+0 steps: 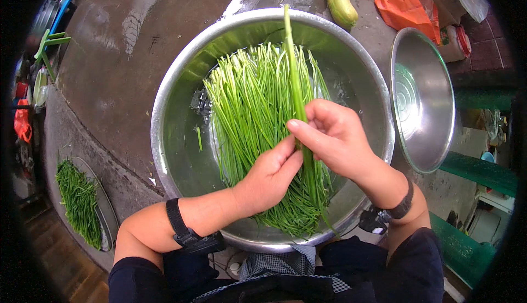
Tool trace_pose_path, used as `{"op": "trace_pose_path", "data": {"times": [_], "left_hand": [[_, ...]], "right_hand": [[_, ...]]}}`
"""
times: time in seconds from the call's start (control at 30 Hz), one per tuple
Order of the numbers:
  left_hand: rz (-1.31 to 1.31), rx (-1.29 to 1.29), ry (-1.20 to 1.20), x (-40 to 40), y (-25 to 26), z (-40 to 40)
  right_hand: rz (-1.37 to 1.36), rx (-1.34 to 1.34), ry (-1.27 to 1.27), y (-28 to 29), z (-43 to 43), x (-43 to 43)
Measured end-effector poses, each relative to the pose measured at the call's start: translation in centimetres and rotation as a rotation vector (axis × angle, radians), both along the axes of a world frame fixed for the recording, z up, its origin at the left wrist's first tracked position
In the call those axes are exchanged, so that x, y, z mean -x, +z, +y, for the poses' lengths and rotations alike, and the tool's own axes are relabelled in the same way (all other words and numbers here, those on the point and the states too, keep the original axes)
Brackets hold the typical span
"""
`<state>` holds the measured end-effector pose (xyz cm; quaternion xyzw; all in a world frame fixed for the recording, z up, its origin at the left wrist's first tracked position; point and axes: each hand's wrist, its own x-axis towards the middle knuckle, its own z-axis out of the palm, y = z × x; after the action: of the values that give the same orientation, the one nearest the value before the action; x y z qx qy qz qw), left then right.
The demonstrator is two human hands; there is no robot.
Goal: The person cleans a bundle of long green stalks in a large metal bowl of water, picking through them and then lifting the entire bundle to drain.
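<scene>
A long, thick green stalk, perhaps a scallion [293, 64], stands over the basin with its pale end toward the far rim. My right hand [335, 136] pinches it near its middle between thumb and fingers. Just below that grip, my left hand [269, 177] has its thumb and fingertips closed on the same stalk. Beneath both hands lies a large heap of chives [251, 93], white-green ends away from me, in a wide stainless steel basin [177, 76] of shallow water. One short cut piece of green leaf [199, 139] floats left of the heap.
A second metal basin [430, 109] tilts against the right rim. Beyond lie a pale green gourd [341, 4] and an orange plastic bag [405, 8]. At lower left, more chives [78, 202] fill a metal dish [108, 216]. Green bars [479, 173] stand at right.
</scene>
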<state>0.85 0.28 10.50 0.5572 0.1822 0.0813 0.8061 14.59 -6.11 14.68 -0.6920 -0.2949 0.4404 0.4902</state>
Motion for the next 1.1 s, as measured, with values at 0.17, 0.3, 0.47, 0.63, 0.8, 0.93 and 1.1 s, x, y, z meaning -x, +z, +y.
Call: {"op": "trace_pose_path", "data": {"times": [0.17,0.3,0.47,0.63,0.8,0.93,1.1], "left_hand": [[0.375,-0.778,-0.404,3.0,-0.7,2.2],[0.483,-0.977,0.151,3.9,-3.9,6.4],[0.783,-0.673,0.42,0.8,-8.8,8.7],[0.702,-0.585,0.398,0.4,-11.1,9.1],[0.381,-0.296,0.42,2.1,-12.5,9.9],[0.519,-0.35,0.363,2.7,-12.9,10.7],[0.714,-0.519,0.272,3.4,-11.8,11.2]], "right_hand": [[-0.305,0.127,0.075,-8.3,1.5,-1.8],[-0.156,0.081,-0.084,-9.7,1.6,-2.1],[-0.774,-0.228,0.005,-10.7,4.7,-0.8],[-0.697,0.127,0.088,-13.2,6.0,-2.6],[-0.856,-0.026,0.026,-13.2,5.9,-2.0],[-0.894,0.029,0.249,-13.3,6.7,-1.5],[-0.919,0.193,0.069,-13.7,5.8,-3.7]]}}
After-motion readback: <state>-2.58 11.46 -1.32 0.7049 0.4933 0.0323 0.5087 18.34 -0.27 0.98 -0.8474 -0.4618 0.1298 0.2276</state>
